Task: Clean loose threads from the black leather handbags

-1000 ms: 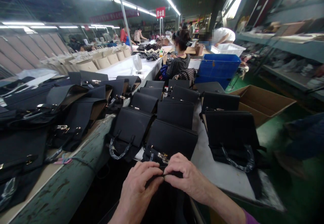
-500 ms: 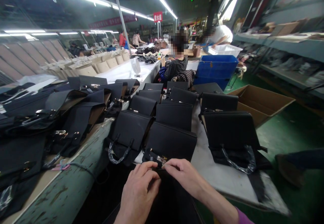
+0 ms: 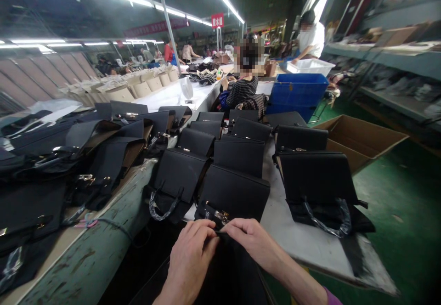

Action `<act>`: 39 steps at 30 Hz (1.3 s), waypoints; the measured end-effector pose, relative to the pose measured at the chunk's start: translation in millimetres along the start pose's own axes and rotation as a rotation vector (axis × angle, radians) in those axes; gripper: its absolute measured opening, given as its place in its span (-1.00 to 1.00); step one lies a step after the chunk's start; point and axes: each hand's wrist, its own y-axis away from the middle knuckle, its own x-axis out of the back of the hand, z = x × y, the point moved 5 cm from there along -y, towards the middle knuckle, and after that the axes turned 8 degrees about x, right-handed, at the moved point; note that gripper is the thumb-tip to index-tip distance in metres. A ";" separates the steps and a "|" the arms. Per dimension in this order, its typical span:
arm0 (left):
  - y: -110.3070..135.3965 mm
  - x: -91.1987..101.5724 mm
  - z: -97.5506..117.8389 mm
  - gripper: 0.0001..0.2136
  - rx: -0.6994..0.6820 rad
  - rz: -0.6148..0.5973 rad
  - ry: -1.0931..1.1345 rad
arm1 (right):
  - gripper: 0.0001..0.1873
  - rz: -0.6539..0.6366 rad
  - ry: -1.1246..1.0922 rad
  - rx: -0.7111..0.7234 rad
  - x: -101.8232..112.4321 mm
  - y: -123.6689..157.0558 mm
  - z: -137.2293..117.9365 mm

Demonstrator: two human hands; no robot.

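Note:
Low in front of me is a dark piece of black leather (image 3: 231,268), probably a handbag, though its outline fades into shadow. My left hand (image 3: 193,252) is closed on its upper edge, thumb and fingers pinched together. Close beside it, my right hand (image 3: 245,235) pinches the same edge between thumb and forefinger. Just beyond my fingertips lies a black handbag (image 3: 234,190) with a shiny metal clasp (image 3: 221,216). Another black handbag (image 3: 177,183) with a plastic-wrapped handle (image 3: 161,211) sits to its left.
More black handbags stand in rows on the white table (image 3: 310,245) and the green-edged table (image 3: 99,254). An open cardboard box (image 3: 365,139) and a blue bin (image 3: 298,96) are at right. A person in a striped top (image 3: 243,91) sits ahead; another in white (image 3: 312,38) stands behind.
My left fingers and thumb have drawn together at the black edge, while my right hand keeps its pinch. The person in white has straightened up. The view has shifted slightly.

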 end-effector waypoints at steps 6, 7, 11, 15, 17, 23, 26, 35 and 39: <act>-0.9 0.4 3.1 -0.91 -0.023 0.050 0.005 | -0.62 -0.017 -0.031 -0.013 1.4 -0.6 5.0; -0.5 0.0 3.1 -0.91 -0.031 0.058 0.005 | -0.62 -0.019 -0.033 -0.012 1.2 -0.7 6.0; 1.2 -2.4 1.6 -0.90 -0.061 0.086 -0.006 | -0.63 -0.015 -0.043 -0.027 1.1 -0.5 9.4; 0.4 -4.2 0.2 -0.91 -0.067 0.102 -0.028 | -0.63 -0.008 -0.039 -0.029 1.7 -0.1 8.2; -0.2 -4.5 0.0 -0.91 -0.067 0.099 -0.028 | -0.61 -0.005 -0.036 -0.035 2.1 0.0 7.3; -1.5 -6.3 -3.0 -0.90 -0.048 0.093 -0.019 | -0.59 0.014 -0.023 -0.029 2.0 -1.6 7.4; -1.7 -8.0 -5.2 -0.91 -0.036 0.101 -0.024 | -0.60 0.018 -0.007 -0.030 1.1 -2.6 8.9; -2.5 -4.0 -0.2 -0.90 0.009 0.087 -0.018 | -0.60 -0.014 0.041 0.014 3.6 -0.3 2.8; -4.9 -0.8 -0.6 -0.95 0.121 0.054 0.027 | -0.74 -0.092 0.081 -0.016 6.2 6.1 -6.0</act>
